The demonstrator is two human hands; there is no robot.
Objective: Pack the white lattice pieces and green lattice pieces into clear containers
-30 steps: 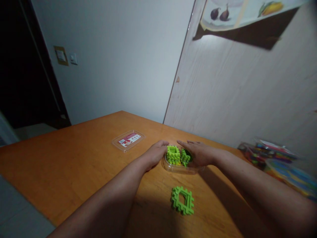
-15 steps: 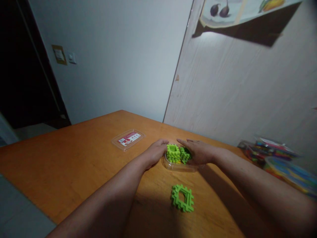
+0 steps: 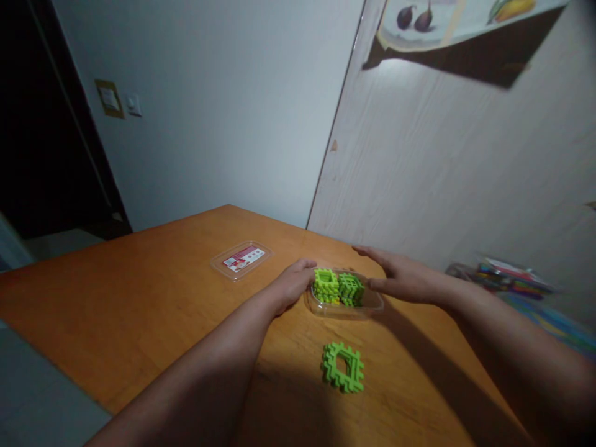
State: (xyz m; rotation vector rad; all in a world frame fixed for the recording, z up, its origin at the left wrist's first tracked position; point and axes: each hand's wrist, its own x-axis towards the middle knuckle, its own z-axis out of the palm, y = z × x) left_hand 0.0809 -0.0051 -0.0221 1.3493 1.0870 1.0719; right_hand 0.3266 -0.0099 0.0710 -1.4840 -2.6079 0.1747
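Note:
A clear plastic container (image 3: pixel 347 313) stands on the table. My left hand (image 3: pixel 297 282) grips its left end, with some fingers hidden behind the wall. Inside are a stack of yellow-green notched square toy pieces (image 3: pixel 326 287) on the left and a darker green stack (image 3: pixel 351 290) to its right, with a bit of yellow low between them. My right hand (image 3: pixel 400 276) is open, thumb apart from the fingers, just over the container's right end and holding nothing. Nearer me, a few green notched square pieces (image 3: pixel 354 372) lie together on the wood.
A clear lid (image 3: pixel 218 268) with a red and white label lies left of the container. At the right, packets (image 3: pixel 516 276) and a blurred tub with coloured contents (image 3: pixel 549 320) stand on the table (image 3: pixel 153 298). The wall rises behind its far edge.
My right hand has drawn back to the right, away from the darker green stack, uncovering it and the container's right end. My left hand keeps its place.

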